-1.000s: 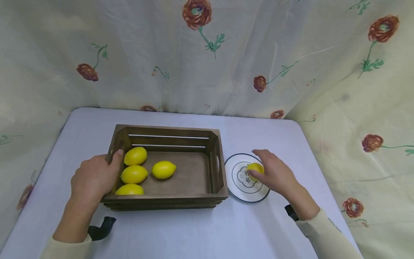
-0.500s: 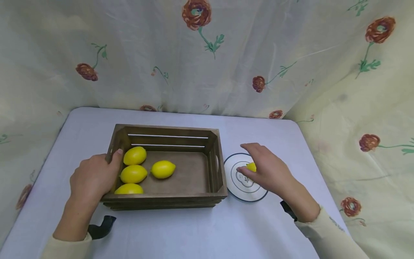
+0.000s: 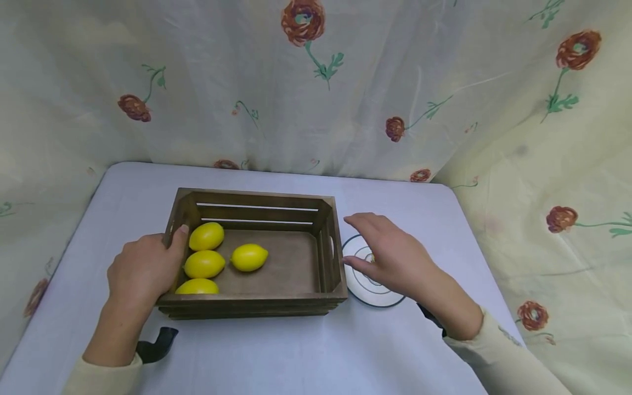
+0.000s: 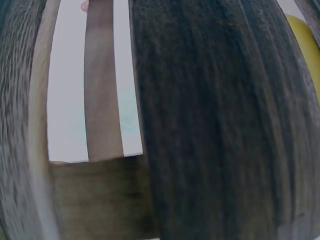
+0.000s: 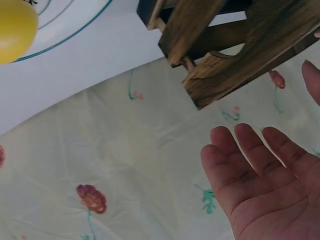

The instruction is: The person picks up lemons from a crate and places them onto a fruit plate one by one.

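My left hand (image 3: 145, 269) grips the left end of a brown slatted wooden crate (image 3: 291, 263), its thumb over the rim. Inside the crate, several yellow lemons (image 3: 204, 265) line the left wall, and a single lemon (image 3: 249, 257) lies nearer the middle. Just right of the crate, my right hand (image 3: 395, 255) hovers over a white plate (image 3: 379, 299), thumb and fingers spread, holding nothing. The hand hides most of the plate in the head view. One lemon (image 5: 16, 31) shows on the plate in the right wrist view. Dark crate slats (image 4: 210, 120) fill the left wrist view.
A white cloth (image 3: 257, 351) covers the table. Floral curtains (image 3: 345, 126) hang behind it and at both sides. A black curved piece (image 3: 158, 344) sits by the left wrist, and another dark piece (image 3: 430, 318) is under the right wrist.
My right hand has moved left, from beside the plate's lemon to over the plate and close to the crate's right end. The lemon stays on the plate. My left hand keeps its grip.
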`<state>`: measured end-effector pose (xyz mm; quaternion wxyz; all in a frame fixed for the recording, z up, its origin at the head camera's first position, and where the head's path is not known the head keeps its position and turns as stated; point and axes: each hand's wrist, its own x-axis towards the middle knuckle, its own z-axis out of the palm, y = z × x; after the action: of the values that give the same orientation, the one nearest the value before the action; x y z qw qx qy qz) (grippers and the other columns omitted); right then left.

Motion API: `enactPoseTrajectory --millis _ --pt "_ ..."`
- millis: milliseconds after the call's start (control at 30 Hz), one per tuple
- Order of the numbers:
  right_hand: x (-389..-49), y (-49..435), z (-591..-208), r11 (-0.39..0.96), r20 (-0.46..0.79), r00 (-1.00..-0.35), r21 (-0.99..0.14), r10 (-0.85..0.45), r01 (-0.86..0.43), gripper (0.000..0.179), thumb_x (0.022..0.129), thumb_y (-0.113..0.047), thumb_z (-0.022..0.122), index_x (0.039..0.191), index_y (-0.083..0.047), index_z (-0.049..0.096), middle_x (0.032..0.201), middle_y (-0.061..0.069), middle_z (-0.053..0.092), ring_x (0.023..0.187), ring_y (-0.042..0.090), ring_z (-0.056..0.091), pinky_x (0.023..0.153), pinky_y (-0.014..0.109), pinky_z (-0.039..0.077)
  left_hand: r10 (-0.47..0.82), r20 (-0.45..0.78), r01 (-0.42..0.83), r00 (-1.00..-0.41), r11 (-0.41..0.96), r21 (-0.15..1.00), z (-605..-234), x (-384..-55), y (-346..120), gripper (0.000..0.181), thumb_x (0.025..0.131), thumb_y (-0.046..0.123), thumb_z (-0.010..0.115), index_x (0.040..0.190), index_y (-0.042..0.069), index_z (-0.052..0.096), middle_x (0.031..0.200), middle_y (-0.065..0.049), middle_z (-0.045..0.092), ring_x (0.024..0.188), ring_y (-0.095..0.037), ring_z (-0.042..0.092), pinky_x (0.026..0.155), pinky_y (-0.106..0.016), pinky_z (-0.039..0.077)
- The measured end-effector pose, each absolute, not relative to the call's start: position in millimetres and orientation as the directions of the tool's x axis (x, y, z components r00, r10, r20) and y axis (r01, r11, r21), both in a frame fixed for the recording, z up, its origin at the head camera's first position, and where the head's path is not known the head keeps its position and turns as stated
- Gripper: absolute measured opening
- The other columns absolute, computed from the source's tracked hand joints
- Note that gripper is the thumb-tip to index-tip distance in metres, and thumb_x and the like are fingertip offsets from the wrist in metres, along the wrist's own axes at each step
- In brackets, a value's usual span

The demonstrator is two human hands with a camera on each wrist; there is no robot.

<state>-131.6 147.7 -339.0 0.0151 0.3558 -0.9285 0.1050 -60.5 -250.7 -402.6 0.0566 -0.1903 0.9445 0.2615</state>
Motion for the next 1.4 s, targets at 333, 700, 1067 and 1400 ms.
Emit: enactPoseTrajectory --millis 333,700,1067,1400 --pt "-131 124 -325 0.665 0.12 -0.68 -0.143 -0.723 -0.733 0.07 0.09 -0.035 0.085 0.146 -0.005 0.055 0.143 0.013 0.059 0.133 0.031 0.056 0.1 0.048 0.052 -0.329 -0.201 -0.386 -0.923 0.794 0.47 -402 -60 -252 0.075 0.108 0.059 0.028 0.083 0.001 0.067 0.073 -0.017 0.061 0.06 -0.034 0.058 0.046 -0.042 0.045" --pt "-133 100 -311 0.604 0.128 -0.614 -0.108 -0.779 -0.789 0.067 0.09 -0.033 0.084 0.144 -0.005 0.056 0.14 0.011 0.06 0.132 0.029 0.056 0.094 0.044 0.056 -0.33 -0.185 -0.378 -0.926 0.797 0.472 -403 -60 -251 0.075 0.109 0.058 0.029 0.081 0.001 0.067 0.072 -0.017 0.061 0.059 -0.034 0.057 0.045 -0.041 0.045" --pt "-136 62 -292 0.525 0.07 -0.527 -0.049 -0.847 -0.85 0.062 0.094 -0.035 0.08 0.144 -0.006 0.057 0.143 0.008 0.06 0.133 0.026 0.055 0.099 0.04 0.054 -0.336 -0.181 -0.382 -0.924 0.798 0.467 -402 -60 -251 0.077 0.108 0.059 0.029 0.083 -0.002 0.069 0.076 -0.021 0.063 0.06 -0.036 0.059 0.045 -0.042 0.046" --pt "-143 28 -286 0.471 -0.012 -0.47 -0.044 -0.882 -0.881 0.058 0.096 -0.036 0.077 0.144 -0.011 0.056 0.142 0.003 0.058 0.124 0.022 0.057 0.084 0.037 0.058 -0.343 -0.179 -0.386 -0.922 0.791 0.474 -402 -59 -252 0.079 0.108 0.06 0.028 0.081 -0.002 0.069 0.073 -0.02 0.062 0.058 -0.035 0.058 0.044 -0.041 0.045"
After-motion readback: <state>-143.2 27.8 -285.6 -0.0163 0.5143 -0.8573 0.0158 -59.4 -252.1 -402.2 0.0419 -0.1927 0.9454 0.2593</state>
